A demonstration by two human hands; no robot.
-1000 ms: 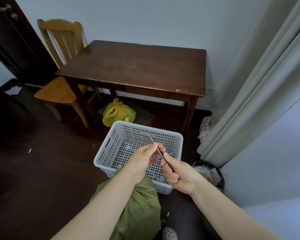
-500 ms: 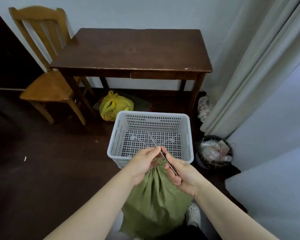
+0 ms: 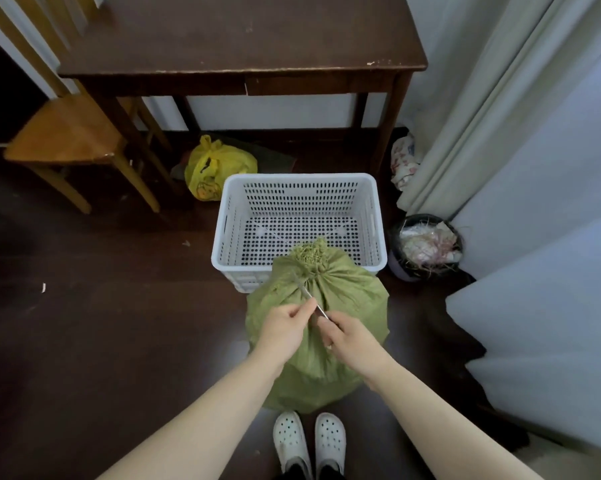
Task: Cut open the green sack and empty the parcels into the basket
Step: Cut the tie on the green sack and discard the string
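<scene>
Both hands meet over my green sack (image 3: 344, 306) — right hand (image 3: 352, 339) gripping a thin blade (image 3: 307, 295), left hand (image 3: 285, 329) pinching its shaft — sack tied, upright against the white basket (image 3: 378, 216).

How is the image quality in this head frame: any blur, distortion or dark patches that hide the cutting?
Head view: wide-angle lens bows the table edge and curtain; floor at left falls into shadow; the thin blade is faintly smeared near the green sack tie; both hands, left hand and right hand, and the basket are evenly lit, without glare.
</scene>
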